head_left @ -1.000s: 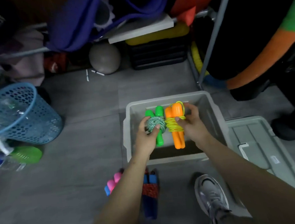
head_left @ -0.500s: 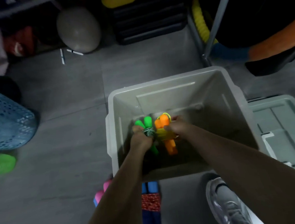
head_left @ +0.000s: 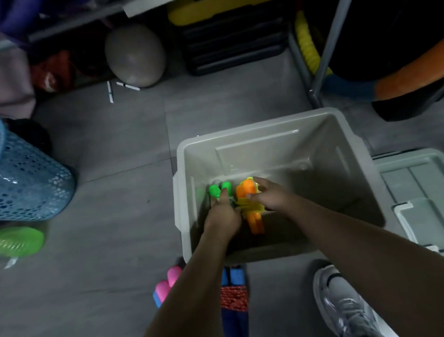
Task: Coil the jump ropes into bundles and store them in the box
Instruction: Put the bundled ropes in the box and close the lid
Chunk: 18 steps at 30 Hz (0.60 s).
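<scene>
Floor: grey tiles; my grey box (head_left: 271, 126) stands open, its lid (head_left: 429, 193) just right
Left hand (head_left: 223, 215): grasps the green rope bundle (head_left: 218, 190) low inside the box
Right hand (head_left: 270, 196): seemingly gripping the orange rope bundle (head_left: 251, 208) beside it; blurred

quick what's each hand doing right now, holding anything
Left hand: holding the green jump rope, low inside the box.
Right hand: holding the orange jump rope, same box.
</scene>
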{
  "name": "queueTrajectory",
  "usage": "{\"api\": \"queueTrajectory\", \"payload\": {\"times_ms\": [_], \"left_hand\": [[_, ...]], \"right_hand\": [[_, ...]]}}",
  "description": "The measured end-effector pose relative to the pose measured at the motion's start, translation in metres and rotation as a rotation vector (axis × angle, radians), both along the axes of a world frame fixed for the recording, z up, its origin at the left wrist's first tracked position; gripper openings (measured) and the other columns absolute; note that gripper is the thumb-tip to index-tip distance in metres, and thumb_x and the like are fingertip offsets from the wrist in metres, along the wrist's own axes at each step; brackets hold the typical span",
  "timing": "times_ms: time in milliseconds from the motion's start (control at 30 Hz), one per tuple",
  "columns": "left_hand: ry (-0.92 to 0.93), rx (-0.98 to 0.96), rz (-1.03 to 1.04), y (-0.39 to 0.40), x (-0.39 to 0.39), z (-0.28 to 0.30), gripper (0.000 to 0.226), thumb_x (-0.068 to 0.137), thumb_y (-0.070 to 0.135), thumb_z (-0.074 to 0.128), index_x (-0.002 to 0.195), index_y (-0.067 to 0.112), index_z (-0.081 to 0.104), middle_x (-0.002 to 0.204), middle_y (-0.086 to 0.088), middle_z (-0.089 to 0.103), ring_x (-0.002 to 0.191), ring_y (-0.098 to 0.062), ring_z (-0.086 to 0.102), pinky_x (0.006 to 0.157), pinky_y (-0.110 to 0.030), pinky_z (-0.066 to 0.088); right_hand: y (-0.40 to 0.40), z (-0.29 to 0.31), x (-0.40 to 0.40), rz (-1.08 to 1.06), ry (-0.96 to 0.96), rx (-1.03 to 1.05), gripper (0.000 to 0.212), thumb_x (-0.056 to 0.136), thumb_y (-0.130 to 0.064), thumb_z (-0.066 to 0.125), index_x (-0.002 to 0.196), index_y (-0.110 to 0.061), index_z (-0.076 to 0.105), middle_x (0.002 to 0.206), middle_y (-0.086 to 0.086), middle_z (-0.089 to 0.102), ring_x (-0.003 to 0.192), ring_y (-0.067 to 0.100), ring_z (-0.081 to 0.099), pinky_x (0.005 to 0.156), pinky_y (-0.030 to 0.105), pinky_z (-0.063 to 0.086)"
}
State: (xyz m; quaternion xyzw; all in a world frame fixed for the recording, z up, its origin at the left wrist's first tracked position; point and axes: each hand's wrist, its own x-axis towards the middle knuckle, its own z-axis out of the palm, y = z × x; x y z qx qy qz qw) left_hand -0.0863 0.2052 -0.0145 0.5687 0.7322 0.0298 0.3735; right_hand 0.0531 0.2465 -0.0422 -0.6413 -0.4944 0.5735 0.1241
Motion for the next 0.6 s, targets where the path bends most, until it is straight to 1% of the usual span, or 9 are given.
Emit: {"api": "queueTrajectory", "payload": {"times_ms": [67,133,200,333,367,433,500,567,600], "left_hand": [[0.051,0.087,0.008,-0.014,0.004,0.019,0.062,0.096,0.022,0.046,0.151,0.02,0.018,0.156,-0.018,0.017,0.133,-0.035,0.039,0.103,-0.038,0.037],[0.029,0.216,0.065,-0.034,0.006,0.042,0.055,0.095,0.021,0.046,0.148,0.019,0.029,0.149,-0.016,0.032,0.13,-0.033,0.041,0.1,-0.037,0.039],[-0.042,0.351,0.138,-0.059,0.005,0.063,0.049,0.092,0.015,0.048,0.141,0.015,0.04,0.143,-0.014,0.041,0.129,-0.03,0.043,0.099,-0.034,0.039],[-0.182,0.59,0.358,-0.119,-0.007,0.092,0.04,0.086,0.005,0.047,0.126,0.011,0.056,0.125,-0.009,0.052,0.11,-0.024,0.055,0.092,-0.02,0.037],[-0.175,0.621,0.435,-0.132,-0.012,0.096,0.039,0.085,0.004,0.048,0.122,0.012,0.058,0.122,-0.008,0.054,0.106,-0.021,0.056,0.092,-0.021,0.038],[-0.131,0.589,0.602,-0.156,-0.026,0.094,0.036,0.085,0.004,0.051,0.119,0.012,0.061,0.119,-0.008,0.056,0.103,-0.022,0.056,0.094,-0.029,0.041],[-0.131,0.501,0.735,-0.175,-0.039,0.085,0.029,0.087,0.007,0.054,0.115,0.009,0.062,0.116,-0.012,0.057,0.106,-0.03,0.055,0.097,-0.035,0.041],[-0.132,0.468,0.756,-0.19,-0.047,0.073,0.027,0.088,0.025,0.054,0.107,0.01,0.065,0.105,-0.013,0.058,0.1,-0.035,0.055,0.093,-0.045,0.045],[-0.144,0.448,0.75,-0.197,-0.05,0.065,0.035,0.087,0.037,0.05,0.104,0.01,0.064,0.1,-0.013,0.058,0.095,-0.035,0.055,0.087,-0.047,0.046]], "right_hand": [[-0.009,0.019,-0.002,0.026,-0.017,0.108,0.055,0.089,-0.018,0.063,0.14,-0.015,0.042,0.142,0.007,0.047,0.129,0.019,0.046,0.103,0.029,0.039],[-0.024,0.038,-0.007,0.034,-0.049,0.211,0.044,0.09,-0.017,0.061,0.133,-0.013,0.051,0.134,0.007,0.056,0.123,0.019,0.052,0.101,0.026,0.039],[-0.047,0.054,-0.013,0.043,-0.083,0.329,0.035,0.089,-0.019,0.06,0.125,-0.018,0.057,0.123,0.007,0.063,0.115,0.022,0.059,0.098,0.029,0.043],[-0.109,0.089,-0.032,0.092,-0.169,0.672,0.038,0.085,-0.022,0.054,0.122,-0.014,0.062,0.115,0.008,0.067,0.104,0.031,0.061,0.092,0.037,0.049],[-0.125,0.098,-0.037,0.084,-0.189,0.747,0.039,0.084,-0.025,0.051,0.12,-0.014,0.063,0.113,0.008,0.068,0.101,0.032,0.061,0.089,0.037,0.049],[-0.154,0.107,-0.048,0.069,-0.197,0.816,0.04,0.085,-0.031,0.045,0.115,-0.015,0.065,0.106,0.006,0.068,0.097,0.03,0.06,0.087,0.035,0.049],[-0.179,0.103,-0.058,0.054,-0.191,0.798,0.039,0.085,-0.034,0.043,0.111,-0.017,0.066,0.101,0.006,0.067,0.095,0.029,0.06,0.084,0.034,0.049],[-0.199,0.09,-0.066,0.048,-0.174,0.733,0.035,0.086,-0.034,0.047,0.108,-0.017,0.068,0.102,0.005,0.067,0.095,0.027,0.062,0.084,0.031,0.048],[-0.208,0.082,-0.07,0.06,-0.183,0.682,0.031,0.087,-0.032,0.051,0.109,-0.017,0.068,0.104,0.005,0.067,0.097,0.026,0.063,0.085,0.029,0.046]]}}
